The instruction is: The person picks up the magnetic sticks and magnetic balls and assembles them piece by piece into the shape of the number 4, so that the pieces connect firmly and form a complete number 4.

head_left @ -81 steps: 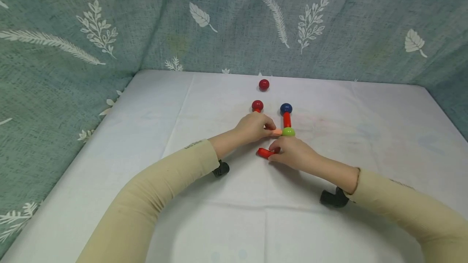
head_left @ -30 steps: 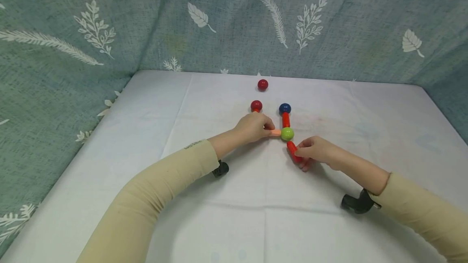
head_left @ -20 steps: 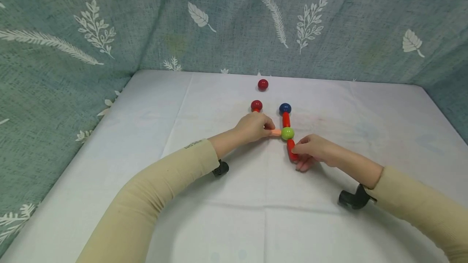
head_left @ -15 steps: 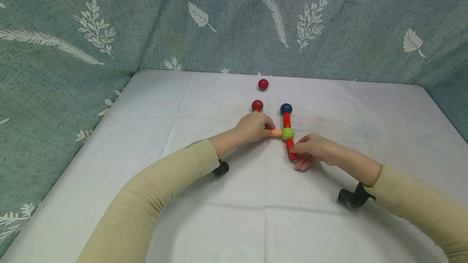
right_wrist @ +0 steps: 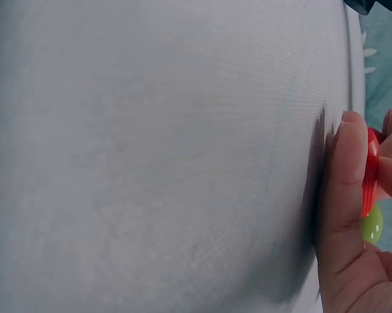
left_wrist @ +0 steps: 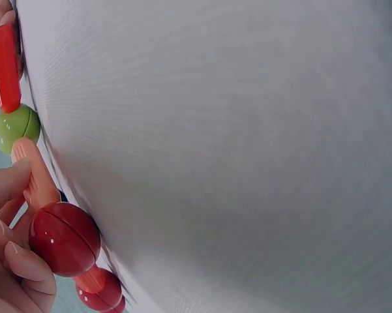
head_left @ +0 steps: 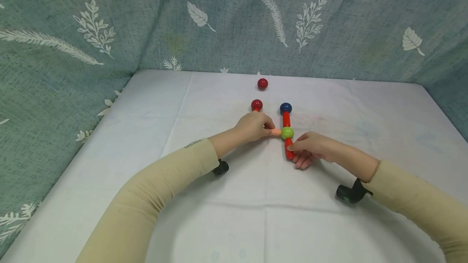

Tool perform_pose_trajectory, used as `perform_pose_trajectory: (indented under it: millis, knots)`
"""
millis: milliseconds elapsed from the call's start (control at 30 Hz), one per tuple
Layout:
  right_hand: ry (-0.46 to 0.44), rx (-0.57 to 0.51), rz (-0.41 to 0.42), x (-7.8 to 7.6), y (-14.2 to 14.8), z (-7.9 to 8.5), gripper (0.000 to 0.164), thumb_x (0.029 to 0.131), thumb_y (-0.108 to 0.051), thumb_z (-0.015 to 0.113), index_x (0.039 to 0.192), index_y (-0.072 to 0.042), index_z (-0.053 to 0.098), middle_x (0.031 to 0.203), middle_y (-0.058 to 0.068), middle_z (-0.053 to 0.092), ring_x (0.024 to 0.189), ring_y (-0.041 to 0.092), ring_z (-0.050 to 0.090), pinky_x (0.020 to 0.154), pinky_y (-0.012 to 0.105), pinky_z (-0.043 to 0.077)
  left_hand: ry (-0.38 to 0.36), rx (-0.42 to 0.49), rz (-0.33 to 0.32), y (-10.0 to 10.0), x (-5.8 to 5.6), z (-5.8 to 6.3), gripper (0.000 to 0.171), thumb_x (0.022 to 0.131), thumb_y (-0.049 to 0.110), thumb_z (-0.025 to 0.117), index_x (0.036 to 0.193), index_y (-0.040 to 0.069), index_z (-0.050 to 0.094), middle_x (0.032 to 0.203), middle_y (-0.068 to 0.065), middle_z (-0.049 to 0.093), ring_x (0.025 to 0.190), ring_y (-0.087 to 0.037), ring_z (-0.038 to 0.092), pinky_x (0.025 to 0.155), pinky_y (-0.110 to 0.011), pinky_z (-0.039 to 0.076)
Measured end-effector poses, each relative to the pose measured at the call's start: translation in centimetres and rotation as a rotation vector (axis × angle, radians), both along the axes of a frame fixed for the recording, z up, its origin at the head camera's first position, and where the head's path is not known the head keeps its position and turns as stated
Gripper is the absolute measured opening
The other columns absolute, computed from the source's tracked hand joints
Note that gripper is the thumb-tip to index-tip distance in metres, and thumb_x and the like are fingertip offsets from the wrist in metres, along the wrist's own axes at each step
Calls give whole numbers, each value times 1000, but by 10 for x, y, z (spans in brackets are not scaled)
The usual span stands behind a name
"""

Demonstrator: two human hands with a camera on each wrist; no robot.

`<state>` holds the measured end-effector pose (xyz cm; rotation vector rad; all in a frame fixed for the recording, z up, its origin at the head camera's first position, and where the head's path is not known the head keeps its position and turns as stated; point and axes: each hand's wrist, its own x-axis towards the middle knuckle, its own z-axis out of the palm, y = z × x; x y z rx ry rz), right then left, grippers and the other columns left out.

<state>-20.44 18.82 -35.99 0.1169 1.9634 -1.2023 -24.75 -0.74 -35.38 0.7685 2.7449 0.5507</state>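
My left hand (head_left: 253,127) pinches a peach-coloured toy stick (head_left: 276,132) whose right end meets a shiny green ball (head_left: 287,133). In the left wrist view a dark red ball (left_wrist: 64,240) sits at the stick's other end; the hand hides it from the head view. My right hand (head_left: 314,147) holds a red stick (head_left: 289,149) between thumb and fingers, its far end at the green ball. Another red stick (head_left: 286,119) runs from the green ball up to a blue ball (head_left: 286,108). Beyond my left hand, a red ball (head_left: 257,105) tops a partly hidden orange-red stick.
A loose red ball (head_left: 262,83) lies farther back on the white cloth (head_left: 226,222). Black wrist cameras hang under both sleeves, the left one (head_left: 221,168) and the right one (head_left: 351,192). A green leaf-patterned curtain (head_left: 234,23) stands behind the table.
My right hand has turned the red stick from lying crosswise to pointing away, brought it right under the green ball, and lined it up with the upper red stick. The left hand has stayed put.
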Motion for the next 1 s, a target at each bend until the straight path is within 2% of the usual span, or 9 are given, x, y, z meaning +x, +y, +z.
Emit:
perform_pose_trajectory:
  millis: [200, 533, 1000]
  knots:
    - [-6, 3, 17, -2, -1, 0, 26, 90, -23, 55, 94, 2, 54, 63, 3, 63, 54, 11, 62, 59, 24, 53, -8, -4, -2, 0, -1, -1, 22, 85, 23, 66, 104, 15, 71, 95, 3, 69, 82, -11, 54, 73, -20, 45]
    - [-21, -19, 9, -3, 0, -1, 27, 91, -24, 53, 95, 3, 54, 63, 3, 63, 54, 11, 62, 60, 24, 53, 0, 0, -19, 0, -2, -2, 21, 85, 25, 66, 103, 14, 71, 92, 4, 69, 76, -11, 53, 67, -20, 42]
    - [-33, -33, 0, -3, 1, -2, 27, 92, -24, 52, 95, 3, 55, 64, 3, 63, 55, 11, 62, 59, 24, 53, 6, -9, -24, 1, -2, -2, 21, 85, 22, 66, 103, 14, 71, 95, 3, 69, 79, -11, 54, 72, -21, 45]
